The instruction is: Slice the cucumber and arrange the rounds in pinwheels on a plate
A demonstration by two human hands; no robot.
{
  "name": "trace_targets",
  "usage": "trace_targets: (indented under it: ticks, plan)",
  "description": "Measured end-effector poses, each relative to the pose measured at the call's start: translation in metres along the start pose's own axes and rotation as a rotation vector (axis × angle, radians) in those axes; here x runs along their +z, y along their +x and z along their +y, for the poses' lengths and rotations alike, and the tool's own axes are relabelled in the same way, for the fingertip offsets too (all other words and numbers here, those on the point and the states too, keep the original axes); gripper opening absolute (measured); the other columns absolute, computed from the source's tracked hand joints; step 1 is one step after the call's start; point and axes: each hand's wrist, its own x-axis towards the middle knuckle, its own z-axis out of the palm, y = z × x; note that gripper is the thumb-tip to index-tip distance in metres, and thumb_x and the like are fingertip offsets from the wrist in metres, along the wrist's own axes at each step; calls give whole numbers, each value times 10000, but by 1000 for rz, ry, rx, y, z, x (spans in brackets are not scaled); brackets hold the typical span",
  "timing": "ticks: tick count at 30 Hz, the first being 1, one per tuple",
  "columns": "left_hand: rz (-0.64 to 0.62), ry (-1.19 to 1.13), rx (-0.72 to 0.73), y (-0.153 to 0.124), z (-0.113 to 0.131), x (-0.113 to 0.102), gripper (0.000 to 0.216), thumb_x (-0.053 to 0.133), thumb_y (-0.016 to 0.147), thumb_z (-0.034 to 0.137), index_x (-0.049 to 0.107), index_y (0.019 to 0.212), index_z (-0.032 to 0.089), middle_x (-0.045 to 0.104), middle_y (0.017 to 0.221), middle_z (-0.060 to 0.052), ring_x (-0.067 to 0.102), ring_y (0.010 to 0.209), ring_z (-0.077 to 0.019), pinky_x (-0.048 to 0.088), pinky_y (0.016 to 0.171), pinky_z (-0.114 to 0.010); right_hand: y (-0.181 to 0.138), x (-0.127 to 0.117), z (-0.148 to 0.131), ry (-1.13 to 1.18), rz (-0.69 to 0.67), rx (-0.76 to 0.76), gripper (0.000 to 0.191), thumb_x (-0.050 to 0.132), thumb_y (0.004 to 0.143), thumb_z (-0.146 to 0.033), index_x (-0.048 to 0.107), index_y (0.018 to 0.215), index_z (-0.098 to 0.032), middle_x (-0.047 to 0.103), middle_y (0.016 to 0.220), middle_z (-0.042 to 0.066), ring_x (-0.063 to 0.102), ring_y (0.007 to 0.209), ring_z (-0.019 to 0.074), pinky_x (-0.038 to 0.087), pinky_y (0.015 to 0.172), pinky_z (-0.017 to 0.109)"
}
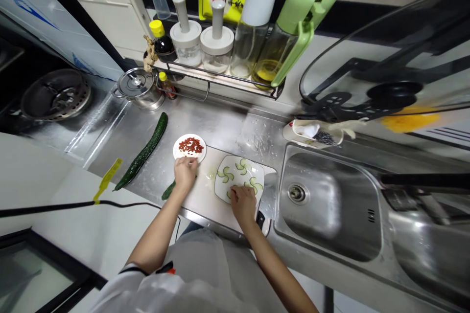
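My left hand [185, 172] rests on the white cutting board [205, 194], fingers curled at the near rim of a small round dish of red berries [190, 146]. A short cucumber piece [168, 190] pokes out under that hand. My right hand [242, 203] is closed in a pinch at the near edge of a square white plate [239, 179]. On the plate lie thin cucumber slices laid out in pinwheel shapes. What either hand pinches is too small to make out.
A whole cucumber [143, 152] lies on the steel counter to the left. A lidded steel pot [138, 88] and a rack of bottles and jars [220, 66] stand behind. A steel sink [330, 203] is right of the board. A black cable [55, 207] crosses left.
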Motion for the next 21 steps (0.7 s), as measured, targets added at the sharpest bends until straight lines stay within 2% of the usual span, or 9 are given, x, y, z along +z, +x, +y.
trace_targets:
  ticks: [3, 7, 13, 21]
  plan:
    - [-43, -135, 140, -28, 25, 11, 197, 532, 825, 298, 700, 791, 200, 667, 771, -49, 542, 783, -182, 404, 784, -316, 2, 0, 4, -12, 7, -3, 228, 462, 857, -215, 688, 858, -182, 633, 771, 59, 450, 815, 193, 306, 743, 299]
    - [-100, -210, 281, -57, 49, 30, 167, 536, 836, 251, 693, 827, 193, 666, 816, -54, 540, 800, -172, 405, 776, -309, 7, -1, 6, -31, -2, -9, 252, 441, 866, -213, 689, 856, -173, 631, 766, 62, 454, 783, 183, 300, 772, 305]
    - [-96, -159, 281, -69, 58, 47, 161, 543, 841, 263, 693, 842, 205, 647, 807, -62, 517, 853, -191, 378, 784, -330, 13, 1, 5, -15, 9, -13, 253, 441, 872, -217, 690, 877, -175, 637, 786, 60, 457, 799, 181, 296, 797, 312]
    - [-114, -104, 258, -68, 58, 52, 186, 529, 854, 301, 695, 867, 218, 651, 831, -72, 507, 884, -205, 352, 781, -344, 21, 9, 1, 2, 27, -50, 239, 456, 870, -222, 691, 878, -181, 643, 807, 57, 449, 834, 190, 308, 769, 316]
